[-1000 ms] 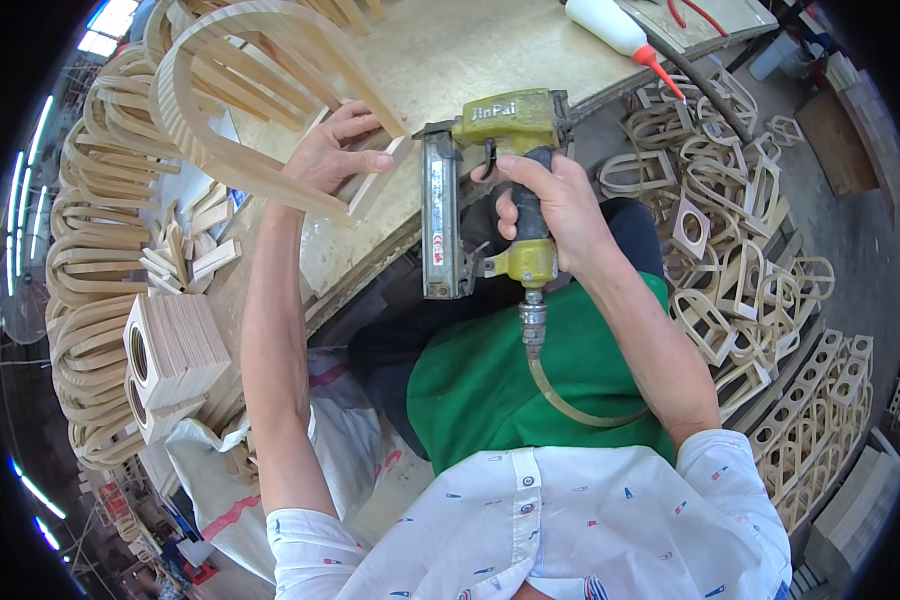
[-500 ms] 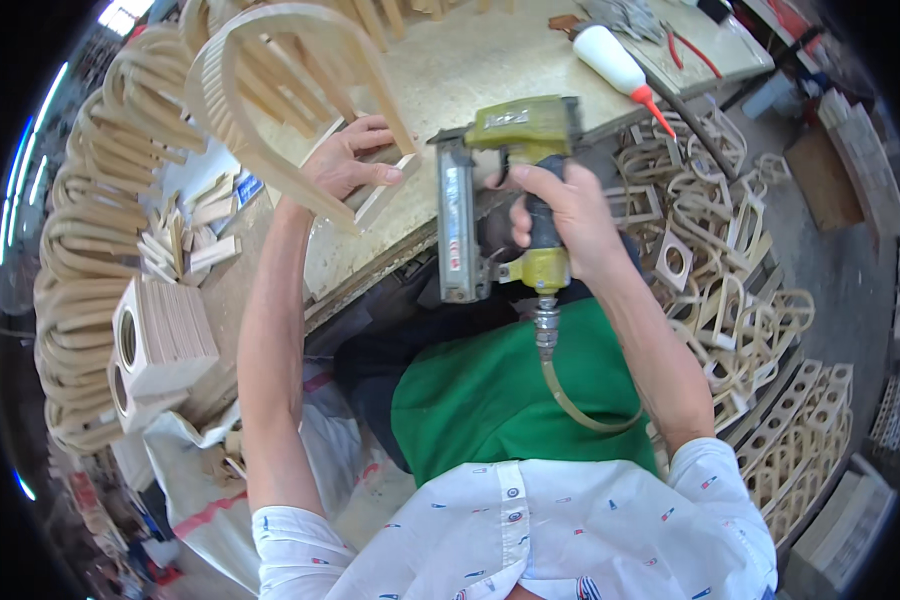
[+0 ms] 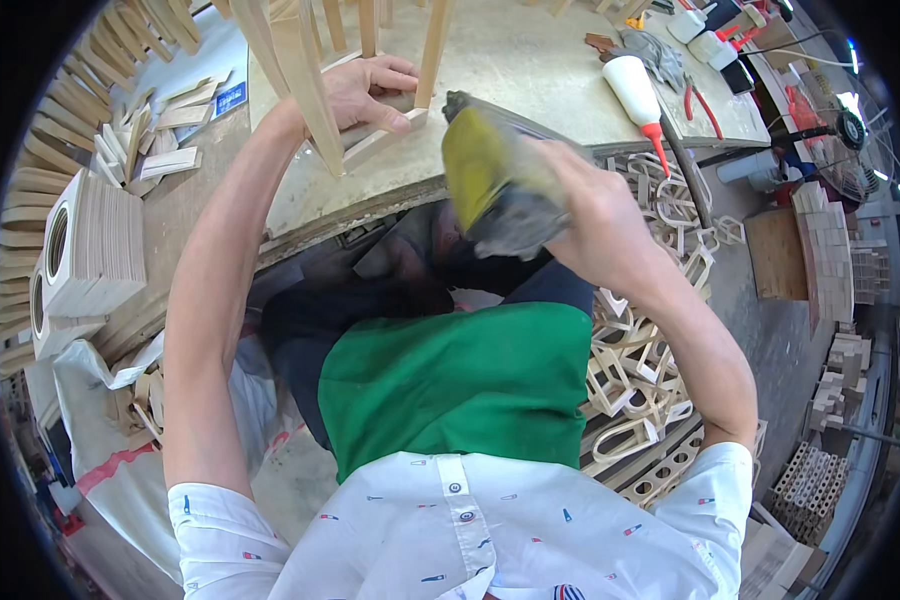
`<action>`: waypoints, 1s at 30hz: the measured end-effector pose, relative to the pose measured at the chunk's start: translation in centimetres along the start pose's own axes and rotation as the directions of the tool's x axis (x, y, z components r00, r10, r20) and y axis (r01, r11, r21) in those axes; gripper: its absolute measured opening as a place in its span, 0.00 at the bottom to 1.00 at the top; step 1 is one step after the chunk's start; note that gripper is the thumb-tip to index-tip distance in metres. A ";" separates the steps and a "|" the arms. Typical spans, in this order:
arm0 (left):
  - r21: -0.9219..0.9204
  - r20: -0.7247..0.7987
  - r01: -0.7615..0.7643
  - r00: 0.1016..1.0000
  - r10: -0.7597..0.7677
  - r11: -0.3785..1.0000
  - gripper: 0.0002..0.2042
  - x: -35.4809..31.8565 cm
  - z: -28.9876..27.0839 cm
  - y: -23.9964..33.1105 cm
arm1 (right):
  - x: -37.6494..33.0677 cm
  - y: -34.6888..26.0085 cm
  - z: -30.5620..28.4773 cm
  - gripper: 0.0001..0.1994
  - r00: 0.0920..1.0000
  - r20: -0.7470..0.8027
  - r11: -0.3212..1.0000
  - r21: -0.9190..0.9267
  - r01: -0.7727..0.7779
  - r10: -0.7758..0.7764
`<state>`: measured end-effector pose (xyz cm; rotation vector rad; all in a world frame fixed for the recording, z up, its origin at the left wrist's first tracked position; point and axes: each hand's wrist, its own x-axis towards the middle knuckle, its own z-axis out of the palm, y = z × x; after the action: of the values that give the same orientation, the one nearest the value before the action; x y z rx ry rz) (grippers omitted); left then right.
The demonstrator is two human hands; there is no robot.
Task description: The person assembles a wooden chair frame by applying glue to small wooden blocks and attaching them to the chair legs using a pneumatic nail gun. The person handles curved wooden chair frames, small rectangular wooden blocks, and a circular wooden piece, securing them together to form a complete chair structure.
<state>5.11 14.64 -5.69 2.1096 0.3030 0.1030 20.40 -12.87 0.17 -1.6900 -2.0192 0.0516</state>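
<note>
A bent-wood frame [image 3: 316, 112] stands on the workbench [image 3: 510, 60] at the upper left, its top cut off by the picture's edge. My left hand [image 3: 362, 95] grips its low crossbar, thumb on the near side and fingers behind. In my right hand [image 3: 600, 205] is a yellow-green nail gun [image 3: 482, 170], smeared by motion and tilted over the bench's near edge. The gun's nose is apart from the frame, a little to its right. My right fingers are mostly hidden behind the tool.
A white glue bottle [image 3: 630, 88] with red tip, red-handled pliers [image 3: 705, 108] and a grey glove [image 3: 656, 55] lie on the bench's right. Small wood strips [image 3: 170, 162] and stacked plywood pieces with round holes [image 3: 105, 245] are left. Loose wooden loops [image 3: 625, 375] fill the right side below.
The nail gun has turned from upright to tilted, its nose swinging forward and away from me. My view has shifted; the left hand keeps its hold on the frame.
</note>
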 end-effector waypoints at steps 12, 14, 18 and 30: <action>0.095 -0.037 -0.040 0.998 0.044 0.995 0.28 0.1 0.0 0.0 | 0.8 1.3 3.2 0.27 0.987 0.031 0.952 -0.260 0.158 -0.156; 0.087 -0.033 -0.044 0.998 0.047 0.995 0.27 0.1 0.1 0.0 | 0.7 1.3 3.5 0.25 0.986 0.034 0.946 -0.277 0.169 -0.166; 0.075 -0.045 -0.022 0.999 0.025 0.997 0.26 0.0 0.2 0.2 | 0.6 1.1 4.0 0.23 0.977 0.024 0.932 -0.296 0.208 -0.211; 0.049 -0.051 -0.020 0.998 0.022 0.999 0.25 -0.1 0.4 0.0 | 0.8 1.3 4.7 0.23 0.969 0.052 0.910 -0.336 0.244 -0.240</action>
<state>5.05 14.29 -5.89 2.1611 0.3172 0.1643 19.57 -10.49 -4.12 -1.6156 -2.3339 -0.3975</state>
